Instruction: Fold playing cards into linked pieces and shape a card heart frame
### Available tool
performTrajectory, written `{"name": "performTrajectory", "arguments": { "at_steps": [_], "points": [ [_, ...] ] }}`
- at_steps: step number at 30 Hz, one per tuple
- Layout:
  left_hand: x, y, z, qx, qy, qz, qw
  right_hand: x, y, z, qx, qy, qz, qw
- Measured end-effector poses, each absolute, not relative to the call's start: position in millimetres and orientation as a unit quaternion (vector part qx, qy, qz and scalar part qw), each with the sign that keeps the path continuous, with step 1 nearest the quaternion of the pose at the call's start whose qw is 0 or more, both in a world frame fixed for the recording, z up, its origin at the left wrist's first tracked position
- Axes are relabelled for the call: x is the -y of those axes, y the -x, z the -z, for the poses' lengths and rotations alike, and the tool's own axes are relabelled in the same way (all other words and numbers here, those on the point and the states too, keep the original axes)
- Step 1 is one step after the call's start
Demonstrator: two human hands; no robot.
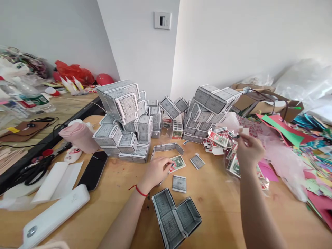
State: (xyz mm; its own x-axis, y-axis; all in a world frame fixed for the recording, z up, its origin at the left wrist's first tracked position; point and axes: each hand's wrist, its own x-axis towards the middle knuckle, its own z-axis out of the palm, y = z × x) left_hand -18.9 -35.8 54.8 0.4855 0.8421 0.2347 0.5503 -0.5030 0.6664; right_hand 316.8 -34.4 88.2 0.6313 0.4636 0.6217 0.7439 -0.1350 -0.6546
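Note:
My left hand (158, 170), with a red cord at the wrist, is closed with its fingertips on the edge of a flat red-and-green playing-card box (178, 162). To the right, my right hand (249, 152) pinches a small white piece of card (244, 131) above a heap of red-and-green card boxes (218, 140). Two grey patterned pieces, a near one (179, 183) and a far one (197, 161), lie flat between the hands. A folded grey strip (168, 147) stands behind my left hand. In front is an L-shaped open-topped grey box structure (169, 221).
Stacks of grey patterned boxes rise at the back left (121, 114) and back right (210, 110). On the left lie a phone (93, 170), a long white device (57, 216), scissors (35, 169) and a pink roll (79, 135). Plastic bags and coloured paper (282, 128) crowd the right.

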Motion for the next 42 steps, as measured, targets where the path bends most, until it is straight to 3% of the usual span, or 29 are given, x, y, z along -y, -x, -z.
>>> {"name": "performTrajectory", "arguments": {
  "at_steps": [7,13,16,19,26,32,37,42],
  "points": [
    [37,17,-56,-0.423,-0.82,-0.28,0.264,14,-348,-113,0.45,0.808,0.073,0.373],
    [38,17,-55,-0.429,-0.829,-0.255,0.254,24,-300,-105,0.545,0.736,0.152,0.372],
    [38,17,-54,-0.449,-0.823,-0.262,0.23,37,-250,-96,0.662,0.659,0.04,0.355],
    [37,18,-53,-0.502,-0.797,-0.274,0.194,46,-202,-78,0.781,0.547,-0.136,0.268],
    [30,23,-51,-0.524,-0.768,-0.317,0.189,37,-158,-34,0.81,0.522,-0.2,0.177],
    [24,24,-53,-0.499,-0.7,-0.411,0.305,40,-160,-53,0.795,0.524,-0.2,0.232],
    [17,26,-88,-0.389,-0.579,-0.358,0.621,46,-161,-101,0.813,0.452,-0.148,0.335],
    [15,29,-131,-0.316,-0.502,-0.344,0.728,50,-162,-133,0.808,0.408,-0.15,0.398]
  ]
}}
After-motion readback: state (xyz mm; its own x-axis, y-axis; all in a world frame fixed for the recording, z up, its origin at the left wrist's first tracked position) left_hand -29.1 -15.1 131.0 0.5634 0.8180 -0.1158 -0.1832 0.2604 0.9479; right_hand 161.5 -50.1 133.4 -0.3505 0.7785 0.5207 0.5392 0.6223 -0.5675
